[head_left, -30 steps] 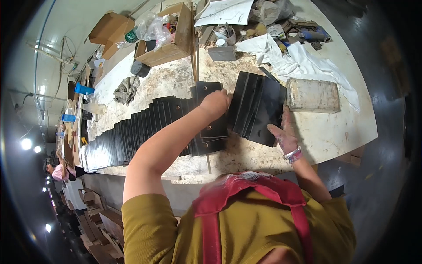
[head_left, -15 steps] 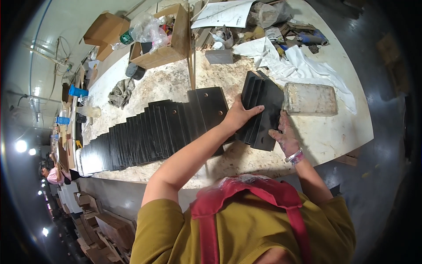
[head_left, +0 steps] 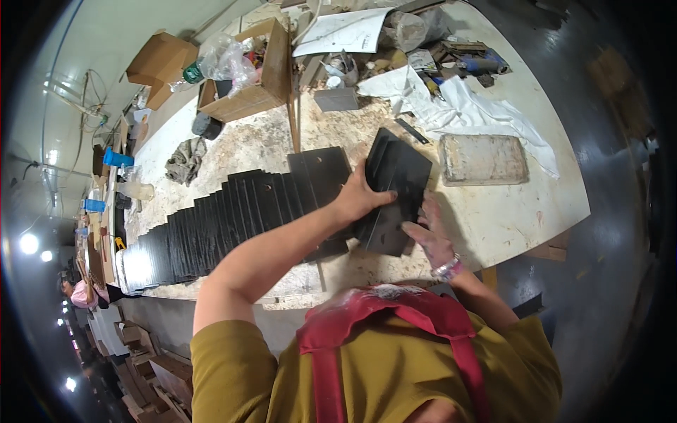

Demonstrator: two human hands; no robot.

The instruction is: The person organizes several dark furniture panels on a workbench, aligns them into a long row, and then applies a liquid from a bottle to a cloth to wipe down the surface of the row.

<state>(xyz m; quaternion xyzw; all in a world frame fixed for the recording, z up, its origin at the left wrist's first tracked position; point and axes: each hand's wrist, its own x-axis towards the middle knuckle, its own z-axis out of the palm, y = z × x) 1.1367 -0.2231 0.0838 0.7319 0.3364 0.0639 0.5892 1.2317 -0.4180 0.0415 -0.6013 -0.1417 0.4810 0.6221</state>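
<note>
A small stack of flat black plates (head_left: 403, 166) is between my hands, tilted on the worktable. My left hand (head_left: 362, 196) grips its left side, with the thumb across the top plate and the other fingers hidden behind. My right hand (head_left: 433, 234) is at the lower right edge, thumb on the face and fingers along the side; a bracelet is on that wrist. Left of the stack, a long row of overlapping black plates (head_left: 233, 215) fans across the table. Holes show in some of the plates nearest my left hand.
A worn, wrapped block (head_left: 483, 161) lies right of the stack, below a white cloth (head_left: 469, 106). A thin black strip (head_left: 412, 131) is near the cloth. Farther back are a grey block (head_left: 336, 100), an open cardboard box (head_left: 247, 101) and a crumpled rag (head_left: 186, 161). Another person (head_left: 84, 292) is far left.
The held plates have come slightly nearer to me and their stepped edges look more closely lined up. The thin black strip now shows beyond them. My whole view has shifted a little.
</note>
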